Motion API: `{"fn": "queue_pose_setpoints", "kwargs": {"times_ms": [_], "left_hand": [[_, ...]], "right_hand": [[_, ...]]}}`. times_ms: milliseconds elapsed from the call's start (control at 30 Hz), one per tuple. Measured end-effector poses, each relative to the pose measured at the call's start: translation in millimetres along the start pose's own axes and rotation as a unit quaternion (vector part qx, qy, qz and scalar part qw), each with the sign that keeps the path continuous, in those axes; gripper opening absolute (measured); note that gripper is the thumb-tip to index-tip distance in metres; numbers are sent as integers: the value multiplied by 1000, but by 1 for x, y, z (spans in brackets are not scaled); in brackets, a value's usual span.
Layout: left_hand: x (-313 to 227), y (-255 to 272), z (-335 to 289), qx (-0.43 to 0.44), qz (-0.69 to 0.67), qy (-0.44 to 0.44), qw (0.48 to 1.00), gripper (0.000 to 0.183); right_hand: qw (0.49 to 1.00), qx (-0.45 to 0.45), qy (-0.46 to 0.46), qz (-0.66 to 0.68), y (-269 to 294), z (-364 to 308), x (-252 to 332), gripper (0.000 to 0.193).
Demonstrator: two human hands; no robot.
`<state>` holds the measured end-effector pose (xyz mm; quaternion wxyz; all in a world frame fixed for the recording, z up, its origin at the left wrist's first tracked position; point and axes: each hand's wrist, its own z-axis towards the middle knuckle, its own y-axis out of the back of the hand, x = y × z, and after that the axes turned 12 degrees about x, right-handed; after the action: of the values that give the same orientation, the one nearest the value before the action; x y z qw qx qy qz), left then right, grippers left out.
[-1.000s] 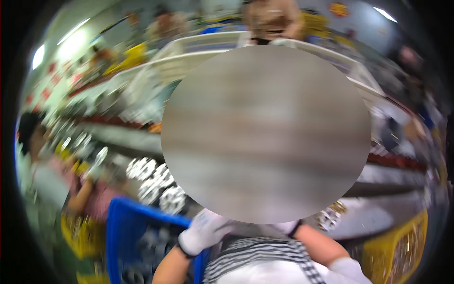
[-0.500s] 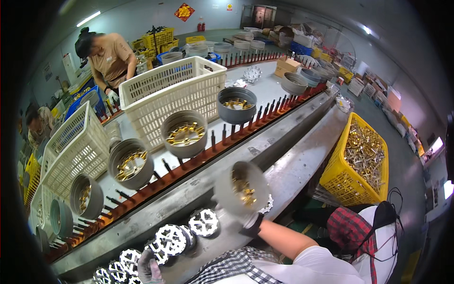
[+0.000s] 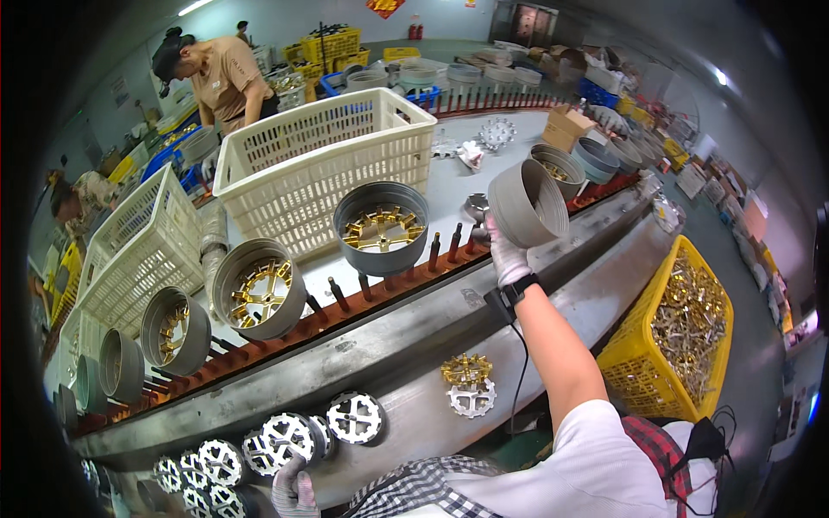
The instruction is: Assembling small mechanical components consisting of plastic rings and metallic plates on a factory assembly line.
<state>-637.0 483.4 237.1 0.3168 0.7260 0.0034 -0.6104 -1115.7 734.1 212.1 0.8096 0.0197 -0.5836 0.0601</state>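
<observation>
A gray cylinder (image 3: 527, 205) is gripped by its lower left side in the white-gloved right hand (image 3: 508, 255), the fingers clamped on its wall, some of them hidden behind it. The piece is held aloft at the near edge of the white table (image 3: 453, 186), tilted, its open mouth turned to the right; the wall is matte, thin and round, with a smooth inner face. A black strap (image 3: 516, 288) is worn at the wrist.

The gloved left hand (image 3: 295, 490) is seen curled just beside a cluster of silver spoked discs (image 3: 289, 439); whether anything is grasped by its fingers cannot be told. On the brushed gray metal ledge (image 3: 410, 410), a gold toothed wheel (image 3: 466, 369) is set beside a silver one (image 3: 472, 400).

Beyond, gray tubs (image 3: 380, 262) are lined up along a row of dark-tipped pegs (image 3: 455, 243), gold spoked wheels (image 3: 259, 293) nested in several. Behind them, two white slatted plastic crates (image 3: 324, 168) are stood. At the right, a yellow perforated basket (image 3: 643, 375) is heaped with small, glinting gold and silver metal pieces (image 3: 691, 319).
</observation>
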Motion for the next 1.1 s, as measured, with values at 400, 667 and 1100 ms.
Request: {"fn": "queue_pose_setpoints", "kwargs": {"times_ms": [400,667,1100], "left_hand": [[-6,-20,-35,-61,-3,78,995,25],[39,-11,-46,-84,-71,61,992,28],[117,89,-127,-216,-173,175,945,27]], "right_hand": [[677,312,7,-667,-55,19,-65,37],[954,224,-84,-182,-58,-98,-5,38],[927,15,-206,-314,35,-287,-83,58]]}}
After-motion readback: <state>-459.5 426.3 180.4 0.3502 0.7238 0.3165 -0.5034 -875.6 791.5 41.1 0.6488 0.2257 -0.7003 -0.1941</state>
